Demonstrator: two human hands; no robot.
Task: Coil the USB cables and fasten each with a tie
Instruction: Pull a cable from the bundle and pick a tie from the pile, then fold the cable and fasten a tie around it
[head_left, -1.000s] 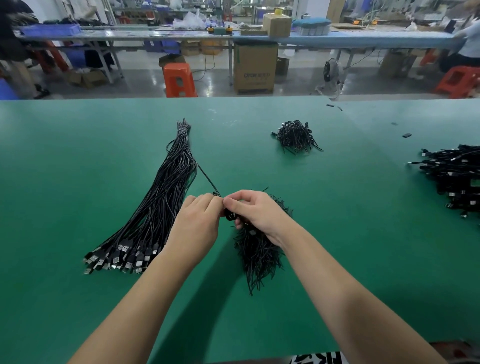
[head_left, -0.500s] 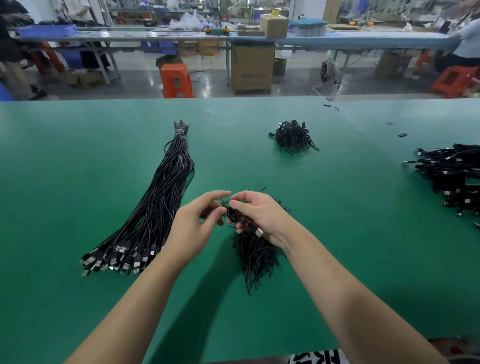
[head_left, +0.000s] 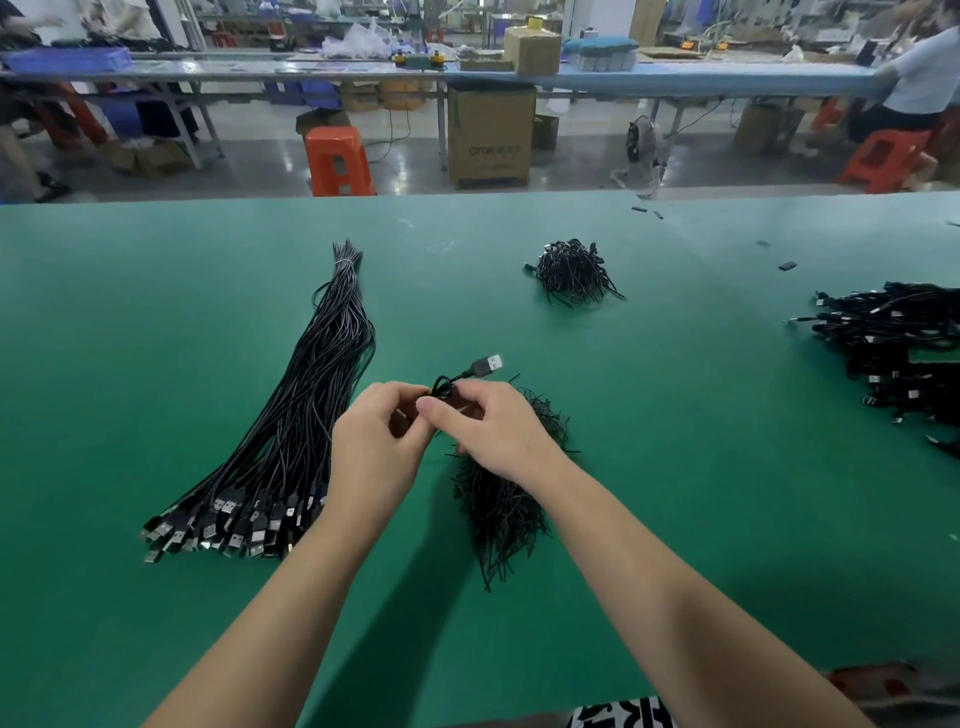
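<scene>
Above the green worktop (head_left: 156, 364), both hands are pinching a coiled cable (head_left: 441, 387), left hand (head_left: 371, 457) and right hand (head_left: 485, 431) fingers curled, its plug (head_left: 485, 365) pointing up-right, away.

two hands (head_left: 374, 452), one held cable (head_left: 470, 371), two cable piles (head_left: 291, 431), two tie heaps (head_left: 498, 504), two orange stools (head_left: 338, 161)

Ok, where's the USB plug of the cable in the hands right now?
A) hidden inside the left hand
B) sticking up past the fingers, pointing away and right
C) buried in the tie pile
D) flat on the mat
B: the plug juts out above both hands, clear of the mat.
</scene>
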